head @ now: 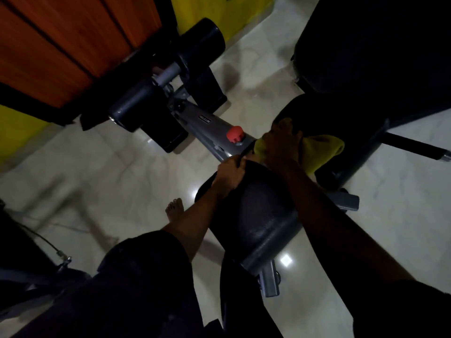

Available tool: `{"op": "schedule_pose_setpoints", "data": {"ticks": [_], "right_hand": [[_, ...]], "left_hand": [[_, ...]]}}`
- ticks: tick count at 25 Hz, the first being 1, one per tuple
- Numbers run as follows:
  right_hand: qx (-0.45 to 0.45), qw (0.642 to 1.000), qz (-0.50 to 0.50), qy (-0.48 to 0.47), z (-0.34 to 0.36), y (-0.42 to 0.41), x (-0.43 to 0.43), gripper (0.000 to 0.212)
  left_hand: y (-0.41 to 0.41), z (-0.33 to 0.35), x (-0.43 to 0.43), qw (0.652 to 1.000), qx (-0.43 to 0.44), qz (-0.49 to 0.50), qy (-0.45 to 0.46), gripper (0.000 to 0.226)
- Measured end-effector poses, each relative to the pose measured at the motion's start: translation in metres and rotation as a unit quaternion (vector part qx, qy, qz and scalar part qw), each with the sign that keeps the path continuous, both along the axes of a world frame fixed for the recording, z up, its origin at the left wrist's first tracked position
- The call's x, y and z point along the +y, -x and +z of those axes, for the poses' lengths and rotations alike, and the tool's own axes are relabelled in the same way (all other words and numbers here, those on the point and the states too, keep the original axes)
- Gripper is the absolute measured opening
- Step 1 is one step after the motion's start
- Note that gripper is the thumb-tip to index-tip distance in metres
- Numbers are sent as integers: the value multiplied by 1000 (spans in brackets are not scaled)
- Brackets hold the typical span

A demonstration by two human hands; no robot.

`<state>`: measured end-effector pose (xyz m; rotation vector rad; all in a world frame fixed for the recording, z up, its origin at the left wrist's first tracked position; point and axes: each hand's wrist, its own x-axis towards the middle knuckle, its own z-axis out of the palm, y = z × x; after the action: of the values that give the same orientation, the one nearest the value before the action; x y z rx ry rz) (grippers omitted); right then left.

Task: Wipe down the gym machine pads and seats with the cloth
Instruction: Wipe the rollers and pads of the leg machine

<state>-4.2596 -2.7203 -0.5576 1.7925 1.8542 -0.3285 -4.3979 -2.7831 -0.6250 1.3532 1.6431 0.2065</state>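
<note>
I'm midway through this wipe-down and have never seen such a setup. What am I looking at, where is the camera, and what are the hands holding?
This is one picture from a camera worn on the person's head, looking down at their own arms. The left hand grips the far edge of a black seat pad. The right hand holds a yellow cloth just beyond that pad; the light is too dim to show what it wipes. A red knob sits on the machine's grey frame, with black roller pads further off. A bare foot stands on the pale tiled floor.
</note>
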Motion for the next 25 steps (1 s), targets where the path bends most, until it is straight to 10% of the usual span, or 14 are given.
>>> {"op": "schedule_pose_setpoints", "data": {"ticks": [9,18,25], "right_hand": [[102,981,-118,-117,24,71,54,49],[330,924,-191,-26,-44,247,137,55],[336,933,-33,-123,-108,347,210,68]], "left_hand": [[176,-37,8,988,23,155,-12,35],[371,-75,117,942,128,304,-55,35],[425,-112,148,964,-47,258,47,54]]}}
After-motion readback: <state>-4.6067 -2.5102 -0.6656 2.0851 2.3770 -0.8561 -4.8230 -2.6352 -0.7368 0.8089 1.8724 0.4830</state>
